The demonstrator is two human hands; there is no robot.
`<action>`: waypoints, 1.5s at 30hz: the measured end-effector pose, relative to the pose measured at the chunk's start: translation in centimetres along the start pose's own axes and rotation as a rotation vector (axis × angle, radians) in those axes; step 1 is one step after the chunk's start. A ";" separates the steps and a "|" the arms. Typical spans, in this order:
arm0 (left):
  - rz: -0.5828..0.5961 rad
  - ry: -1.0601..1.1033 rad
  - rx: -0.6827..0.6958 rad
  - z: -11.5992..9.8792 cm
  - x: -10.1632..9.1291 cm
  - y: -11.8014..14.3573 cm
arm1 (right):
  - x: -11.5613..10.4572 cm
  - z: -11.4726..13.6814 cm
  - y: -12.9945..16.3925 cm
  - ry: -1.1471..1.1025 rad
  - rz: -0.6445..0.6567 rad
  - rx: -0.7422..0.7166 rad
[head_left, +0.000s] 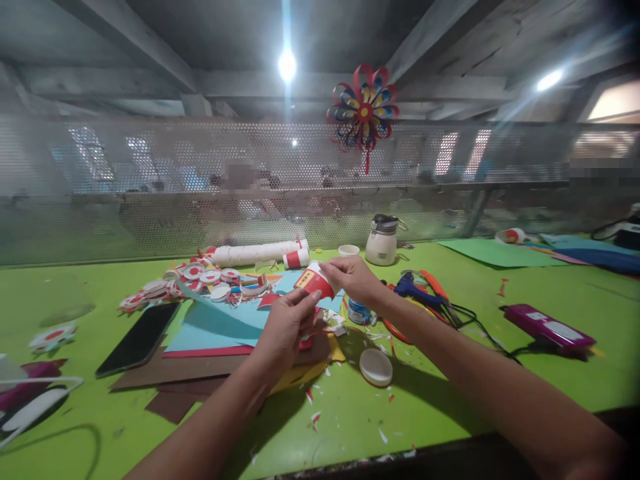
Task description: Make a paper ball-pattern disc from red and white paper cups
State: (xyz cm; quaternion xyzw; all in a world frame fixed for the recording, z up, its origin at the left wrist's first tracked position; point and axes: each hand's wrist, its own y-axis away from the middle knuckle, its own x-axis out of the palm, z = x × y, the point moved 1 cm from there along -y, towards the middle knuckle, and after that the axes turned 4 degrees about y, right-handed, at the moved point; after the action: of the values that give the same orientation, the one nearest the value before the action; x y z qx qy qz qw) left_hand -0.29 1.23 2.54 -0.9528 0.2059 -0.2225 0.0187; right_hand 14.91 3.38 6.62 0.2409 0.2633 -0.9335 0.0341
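Near the lower centre we see a white lid (376, 367) lying flat on the green table (450, 400). At mid-frame our left hand (285, 327) and right hand (353, 277) both pinch a red-and-white paper cup (315, 280), tilted, its inside hidden. Beyond, a small blue jar (358, 312) stands open, and a white jug (383, 241) stands closed by the mesh.

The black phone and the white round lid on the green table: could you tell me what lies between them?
In the head view, stacked paper sheets lie between the phone and the lid, with the left hand above them.

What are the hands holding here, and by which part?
Both hands hold one red and white paper cup: the right hand grips its upper white end, the left hand pinches its lower red edge with the fingertips.
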 end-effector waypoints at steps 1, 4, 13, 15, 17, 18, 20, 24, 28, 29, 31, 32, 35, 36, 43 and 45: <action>-0.024 -0.060 0.034 0.1 -0.1 -0.1 | 0.0 -0.1 0.0 0.001 -0.011 -0.004; -0.104 -0.198 0.154 0.2 -0.3 -0.4 | -0.1 -0.2 0.1 -0.009 -0.041 -0.022; -0.166 -0.452 0.480 0.1 -0.4 -0.3 | -0.6 -0.3 1.6 -0.256 0.026 -0.057; -0.134 -0.520 0.503 0.4 -0.3 0.0 | -0.8 -0.6 1.9 -0.328 0.039 -0.044; -0.110 -0.606 0.523 0.7 -0.1 0.2 | -0.8 -0.7 2.2 -0.393 0.038 -0.026; -0.104 -0.652 0.536 0.9 -0.1 0.3 | -0.9 -0.7 2.2 -0.422 0.035 -0.016; -0.099 -0.743 0.567 1.2 -0.1 0.4 | -0.9 -0.3 2.3 -0.472 0.025 0.002; -0.089 -0.875 0.610 1.3 -0.9 0.1 | -1.3 0.2 2.6 -0.536 0.030 0.029; -0.101 -0.972 0.634 1.2 -1.9 -0.5 | -1.7 -0.2 3.0 -0.567 0.052 0.038; -0.107 -0.990 0.636 1.3 -2.1 -0.6 | -1.7 -0.4 3.1 -0.572 0.055 0.035; -0.117 -1.015 0.639 1.4 -2.5 -0.8 | -1.8 -0.7 3.1 -0.573 0.065 0.028; -0.121 -1.023 0.639 1.4 -2.6 -0.8 | -1.8 -0.8 3.1 -0.570 0.072 0.023; -0.121 -1.022 0.629 1.6 -2.9 -1.0 | -1.8 -1.1 3.1 -0.550 0.090 0.013; -0.117 -1.011 0.620 1.7 -2.8 -1.1 | -1.7 -1.1 3.1 -0.544 0.088 0.012; 0.011 -0.758 0.397 1.8 -0.8 -1.0 | -1.3 -2.0 2.4 -0.499 0.000 0.044; 0.038 -0.673 0.320 1.4 -0.3 -0.8 | -1.1 -2.2 2.3 -0.482 0.001 0.054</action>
State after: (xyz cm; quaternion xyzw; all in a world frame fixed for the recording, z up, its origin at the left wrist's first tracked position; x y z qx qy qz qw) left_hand 0.39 1.95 1.30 -0.9536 0.1686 0.0743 0.2382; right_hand 17.22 2.49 4.39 0.0120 0.2224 -0.9707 0.0903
